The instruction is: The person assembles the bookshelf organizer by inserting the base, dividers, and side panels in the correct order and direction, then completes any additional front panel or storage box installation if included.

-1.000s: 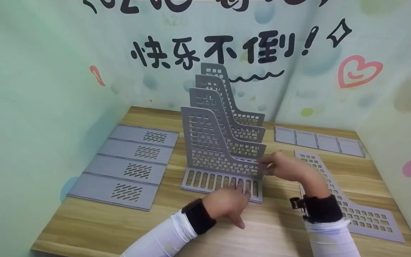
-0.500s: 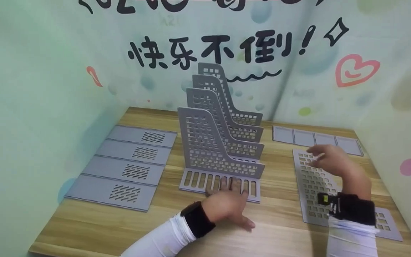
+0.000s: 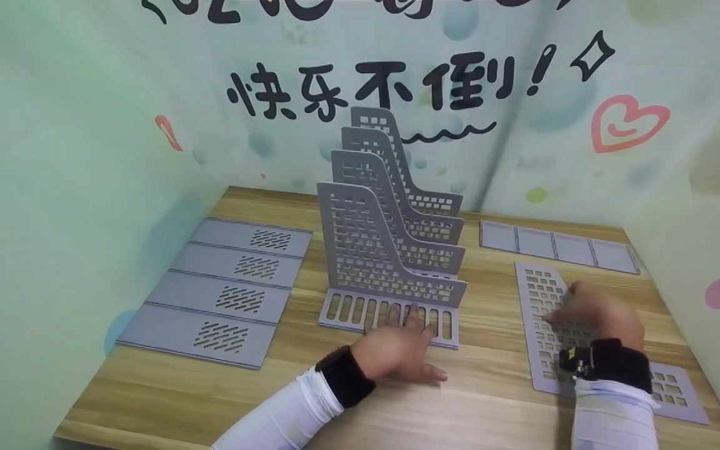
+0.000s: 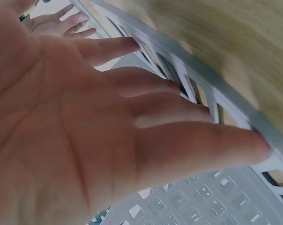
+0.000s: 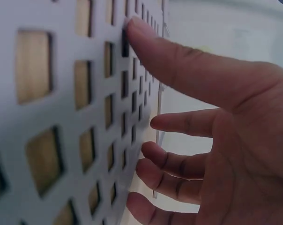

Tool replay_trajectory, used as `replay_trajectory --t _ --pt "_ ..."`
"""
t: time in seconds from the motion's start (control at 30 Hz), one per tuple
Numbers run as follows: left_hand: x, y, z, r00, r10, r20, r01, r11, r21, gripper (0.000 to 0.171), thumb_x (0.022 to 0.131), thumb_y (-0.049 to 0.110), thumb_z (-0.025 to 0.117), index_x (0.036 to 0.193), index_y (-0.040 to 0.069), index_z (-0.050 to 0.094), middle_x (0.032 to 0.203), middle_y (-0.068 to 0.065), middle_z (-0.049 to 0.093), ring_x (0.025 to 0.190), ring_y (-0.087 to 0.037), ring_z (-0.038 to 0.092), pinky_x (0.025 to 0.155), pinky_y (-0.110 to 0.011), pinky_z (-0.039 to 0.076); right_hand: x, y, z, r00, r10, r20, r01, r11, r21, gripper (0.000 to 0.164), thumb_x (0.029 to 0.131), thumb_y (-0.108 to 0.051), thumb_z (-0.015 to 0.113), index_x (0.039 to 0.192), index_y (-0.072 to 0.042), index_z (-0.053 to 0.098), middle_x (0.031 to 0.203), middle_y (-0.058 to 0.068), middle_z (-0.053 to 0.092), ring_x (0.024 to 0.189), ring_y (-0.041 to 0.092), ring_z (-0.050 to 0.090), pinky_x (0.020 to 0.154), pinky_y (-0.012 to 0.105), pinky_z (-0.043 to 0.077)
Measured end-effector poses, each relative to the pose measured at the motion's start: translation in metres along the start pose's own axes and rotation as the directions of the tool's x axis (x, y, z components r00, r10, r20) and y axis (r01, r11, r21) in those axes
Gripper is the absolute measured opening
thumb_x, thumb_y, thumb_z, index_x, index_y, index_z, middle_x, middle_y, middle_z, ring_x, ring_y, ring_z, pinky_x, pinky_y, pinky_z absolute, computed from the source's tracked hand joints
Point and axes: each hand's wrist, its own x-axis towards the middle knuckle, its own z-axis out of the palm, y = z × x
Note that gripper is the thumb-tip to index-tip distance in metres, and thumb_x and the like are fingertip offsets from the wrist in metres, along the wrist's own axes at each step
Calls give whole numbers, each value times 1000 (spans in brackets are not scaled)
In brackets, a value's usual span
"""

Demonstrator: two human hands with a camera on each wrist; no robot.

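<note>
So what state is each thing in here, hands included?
Left hand: fingers spread on the slotted base
Right hand: fingers apart, at the loose panel
Slotted base: flat on the table
Loose panel: lying flat
Standing panels: four, upright
Left boards: flat, side by side
Far-right boards: flat, in a row

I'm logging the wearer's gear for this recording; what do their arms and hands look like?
White sleeves cover both forearms, ending at wide black wristbands. The right one carries a small dark, yellow-marked device. The left hand and right hand wear no gloves.
</note>
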Motion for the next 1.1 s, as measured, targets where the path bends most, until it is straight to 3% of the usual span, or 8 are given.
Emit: replay_trajectory --t 0.27,0.37,0.43,0.6,0.77,0.93,1.0,1.1 --pt "6 -6 -3 999 26 25 -24 999 -46 94 94 81 53 171 36 22 181 -14 3 166 -47 7 133 -68 14 9 -2 0 998 -70 7 70 997 -30 116 82 -52 88 160 8 27 140 35 54 125 50 57 111 71 44" --pt "6 -7 -3 999 22 29 -21 999 -30 95 93 82 52 170 36 23 181 -13 5 166 -45 9 133 -67 15 6 -7 -7 990 -143 -20 143 990 13 122 84 -46 88 165 7 15 139 34 56 116 40 66 101 56 56" --pt "5 -7 -2 1000 13 28 -12 999 -30 96 92 83 53 170 36 23 181 -12 4 166 -45 9 133 -68 15 0 -15 -14 975 -207 -82 209 978 17 117 86 -44 87 164 8 18 134 31 60 106 34 69 90 43 60" --pt "4 -5 -3 1000 -7 15 7 999 -39 97 92 86 49 171 37 20 181 -10 1 166 -46 6 130 -73 15 -36 -39 -28 892 -357 -275 364 931 -28 82 90 -41 86 148 3 48 124 25 70 96 25 72 78 30 57" --pt "4 -4 -1 1000 -26 11 27 999 -42 99 89 84 57 170 40 20 181 -7 -1 167 -43 4 129 -76 14 -77 -55 -28 820 -458 -343 477 878 -30 60 91 -35 86 138 -4 66 113 8 81 91 11 74 82 22 54" --pt "4 -5 0 1000 -15 0 15 1000 -12 103 87 80 66 170 39 21 182 -6 1 167 -42 6 127 -78 18 -96 -65 -22 706 -629 -324 653 756 -45 24 87 -10 88 109 -1 81 89 -4 83 76 6 75 72 15 57" --pt "4 -5 0 1000 -6 -2 6 1000 2 105 86 79 67 171 38 20 182 -6 2 167 -42 7 126 -78 19 -97 -69 -19 681 -670 -294 694 719 -34 21 85 -5 88 105 -2 83 87 -3 83 76 8 75 72 17 59" --pt "4 -5 0 1000 2 0 -2 1000 17 108 86 79 68 171 36 19 182 -7 2 167 -43 6 126 -78 19 -98 -74 -17 688 -677 -262 689 722 -57 17 85 -8 89 101 -5 84 86 1 83 75 6 75 72 16 58"
